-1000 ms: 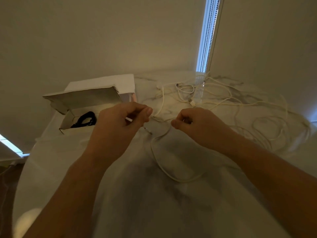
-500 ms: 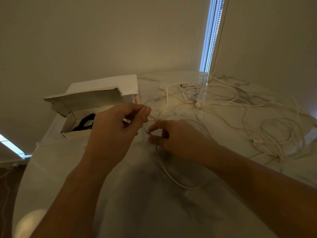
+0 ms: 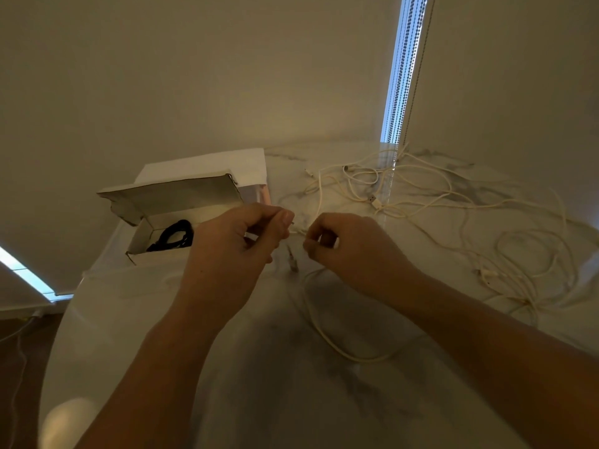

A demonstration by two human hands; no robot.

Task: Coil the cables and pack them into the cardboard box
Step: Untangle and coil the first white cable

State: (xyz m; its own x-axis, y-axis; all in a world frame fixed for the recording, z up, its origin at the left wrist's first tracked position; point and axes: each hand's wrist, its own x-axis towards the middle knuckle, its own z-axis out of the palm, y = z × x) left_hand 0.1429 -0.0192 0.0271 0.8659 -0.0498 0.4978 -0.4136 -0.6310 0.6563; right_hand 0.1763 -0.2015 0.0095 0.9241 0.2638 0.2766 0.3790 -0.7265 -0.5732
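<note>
My left hand pinches one end of a white cable between thumb and fingers above the marble table. My right hand pinches the same cable a short way to the right, fingers curled. Below the hands the cable hangs down and loops over the table. A small plug dangles between the two hands. The open cardboard box stands to the left behind my left hand, its lid up, with a coiled black cable inside.
Several loose white cables lie tangled across the back and right of the marble table. A white sheet or bag lies behind the box. Walls close in behind, with a blind's bead chain at the corner.
My right hand moved left to meet my left hand, then drew slightly right again, curling its fingers round the cable. The left hand stayed nearly still.
</note>
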